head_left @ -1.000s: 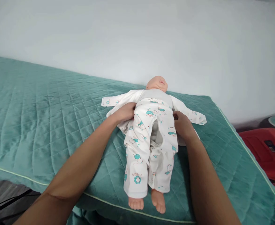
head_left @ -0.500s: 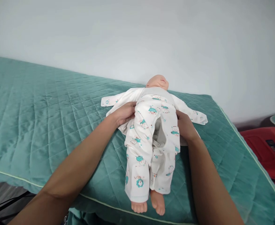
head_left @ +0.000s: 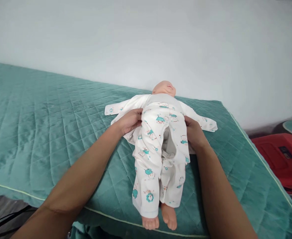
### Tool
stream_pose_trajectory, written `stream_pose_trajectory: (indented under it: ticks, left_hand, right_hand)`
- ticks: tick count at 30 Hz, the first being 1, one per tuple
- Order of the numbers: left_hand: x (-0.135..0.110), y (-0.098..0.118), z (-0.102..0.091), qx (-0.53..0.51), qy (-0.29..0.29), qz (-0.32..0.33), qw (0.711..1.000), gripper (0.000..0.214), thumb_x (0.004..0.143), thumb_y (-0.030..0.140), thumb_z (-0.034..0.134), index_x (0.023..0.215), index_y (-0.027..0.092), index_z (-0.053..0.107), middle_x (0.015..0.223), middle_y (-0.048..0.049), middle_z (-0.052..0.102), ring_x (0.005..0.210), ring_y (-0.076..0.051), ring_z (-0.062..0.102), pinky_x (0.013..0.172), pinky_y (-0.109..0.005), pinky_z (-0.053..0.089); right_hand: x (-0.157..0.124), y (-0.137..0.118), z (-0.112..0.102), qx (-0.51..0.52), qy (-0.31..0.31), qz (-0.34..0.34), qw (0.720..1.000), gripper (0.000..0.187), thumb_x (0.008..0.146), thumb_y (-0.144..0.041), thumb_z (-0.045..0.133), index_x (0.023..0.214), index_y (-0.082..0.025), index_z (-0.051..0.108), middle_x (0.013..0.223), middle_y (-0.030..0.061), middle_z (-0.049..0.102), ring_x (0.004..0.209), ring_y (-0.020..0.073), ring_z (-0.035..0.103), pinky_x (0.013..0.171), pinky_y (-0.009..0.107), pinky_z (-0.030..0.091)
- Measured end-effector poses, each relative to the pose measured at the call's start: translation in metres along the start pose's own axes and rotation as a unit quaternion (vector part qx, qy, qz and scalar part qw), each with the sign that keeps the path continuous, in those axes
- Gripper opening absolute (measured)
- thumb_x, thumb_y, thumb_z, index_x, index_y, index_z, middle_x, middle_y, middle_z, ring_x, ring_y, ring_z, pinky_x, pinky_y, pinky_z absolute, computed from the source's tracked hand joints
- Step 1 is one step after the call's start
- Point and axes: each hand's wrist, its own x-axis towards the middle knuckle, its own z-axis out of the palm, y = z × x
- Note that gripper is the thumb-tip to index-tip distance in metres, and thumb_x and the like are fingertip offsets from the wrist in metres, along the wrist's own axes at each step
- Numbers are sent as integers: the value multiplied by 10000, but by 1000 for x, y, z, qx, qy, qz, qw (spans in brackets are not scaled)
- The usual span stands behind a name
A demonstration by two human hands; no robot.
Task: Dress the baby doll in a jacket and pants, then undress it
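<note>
A baby doll (head_left: 164,88) lies on its back on a green quilted bedspread (head_left: 68,132), its head by the wall and its bare feet towards me. It wears white printed split-crotch baby pants (head_left: 148,156), pulled high over its trunk. Under them lies a white long-sleeved baby top (head_left: 138,99), spread at both sides with the sleeves stretched out. My left hand (head_left: 131,122) pinches the pants' left side near the waist. On the opposite side my right hand (head_left: 194,132) is closed at the pants' edge, its fingertips partly hidden behind the cloth.
A pale wall (head_left: 111,43) rises behind the bed. To the right stands a red plastic chair or stool (head_left: 280,159), beyond the bed's piped edge. Dark thin bars (head_left: 9,219) show at the lower left above the floor.
Both hands stay at the sides of the pants. The doll's head sits slightly further left in view and its feet slightly further right; the camera has shifted a little.
</note>
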Motion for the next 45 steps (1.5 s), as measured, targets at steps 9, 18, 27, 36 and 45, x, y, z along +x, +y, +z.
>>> stream_pose_trajectory:
  ticks: [9, 18, 27, 36, 45]
  left_hand:
    - [-1, 5, 9, 71, 13, -1, 997, 241, 761, 87, 645, 981, 126, 734, 1038, -114, 762, 1102, -257, 653, 995, -401, 495]
    - [-1, -1, 13, 63, 19, 47, 997, 232, 731, 150, 687, 957, 124, 731, 1010, -110, 768, 955, -243, 683, 903, -384, 522]
    - [-5, -1, 21, -16, 45, 43, 998, 187, 636, 56, 654, 792, 140, 713, 806, -54, 753, 941, -250, 697, 892, -377, 535]
    - [-8, -1, 20, -19, 36, 57, 998, 204, 620, 130, 759, 822, 136, 729, 874, -77, 774, 987, -289, 699, 930, -409, 541]
    - [-5, -9, 11, 60, -8, 108, 992, 249, 786, 297, 761, 1006, 182, 754, 1044, -86, 766, 1094, -276, 670, 985, -369, 512]
  right_hand:
    - [8, 2, -5, -58, -18, 48, 997, 292, 717, -275, 687, 988, -174, 730, 943, 57, 776, 900, 266, 684, 734, 336, 537]
    - [8, -6, -3, -34, -55, 49, 997, 265, 728, -308, 696, 951, -186, 770, 999, 56, 792, 942, 290, 695, 786, 381, 556]
    - [1, -5, 3, 73, -13, 37, 997, 279, 693, -326, 758, 944, -205, 777, 879, 32, 786, 865, 268, 704, 790, 414, 577]
    - [1, -5, 6, 140, -4, 34, 990, 255, 712, -246, 709, 954, -213, 784, 932, 20, 792, 880, 240, 714, 839, 399, 570]
    - [0, -3, 2, 75, -48, 2, 996, 283, 759, -265, 694, 1032, -222, 754, 1038, 29, 783, 965, 255, 693, 879, 408, 559]
